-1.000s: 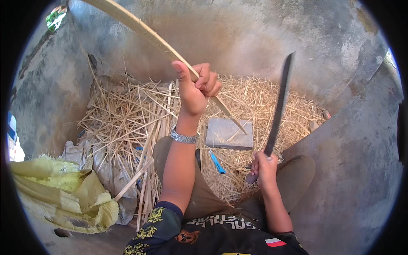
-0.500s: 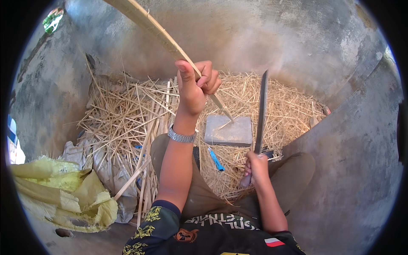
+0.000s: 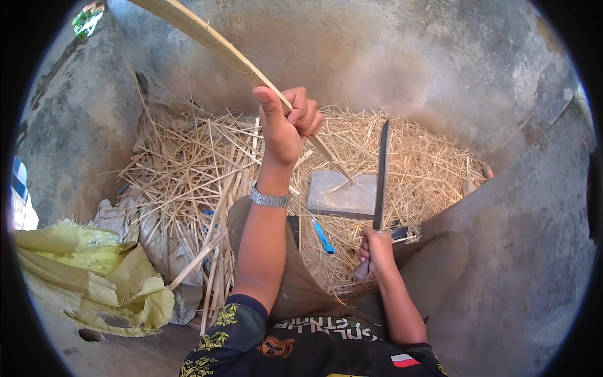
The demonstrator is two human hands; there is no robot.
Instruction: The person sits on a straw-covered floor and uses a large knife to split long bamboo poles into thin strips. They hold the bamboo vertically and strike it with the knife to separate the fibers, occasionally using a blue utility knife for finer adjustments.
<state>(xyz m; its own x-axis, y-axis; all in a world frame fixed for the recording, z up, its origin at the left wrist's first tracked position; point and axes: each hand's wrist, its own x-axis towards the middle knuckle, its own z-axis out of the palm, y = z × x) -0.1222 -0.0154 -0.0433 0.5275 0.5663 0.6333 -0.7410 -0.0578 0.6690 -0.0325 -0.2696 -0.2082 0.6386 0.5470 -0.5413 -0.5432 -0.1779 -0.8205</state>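
Observation:
A long pale bamboo strip (image 3: 235, 61) runs from the upper left down through my left hand (image 3: 290, 125), which is closed round it with the thumb raised alongside. Its lower end meets the grey block (image 3: 336, 200), where a thin split piece lies. My right hand (image 3: 377, 249) grips the handle of a machete (image 3: 382, 173). The long dark blade points up and away, overlapping the block's right edge in the view and apart from the strip.
Cut bamboo sticks (image 3: 188, 163) heap at the left, with finer shavings (image 3: 427, 169) to the right. A blue box cutter (image 3: 323, 236) lies before the block. A torn yellow-green sack (image 3: 94, 276) is at the lower left. Grey walls (image 3: 402, 56) enclose the spot.
The machete blade has tipped slightly left and lower in view, nearer the block. My left hand still holds the strip, shifted a little left. The whole view has moved slightly.

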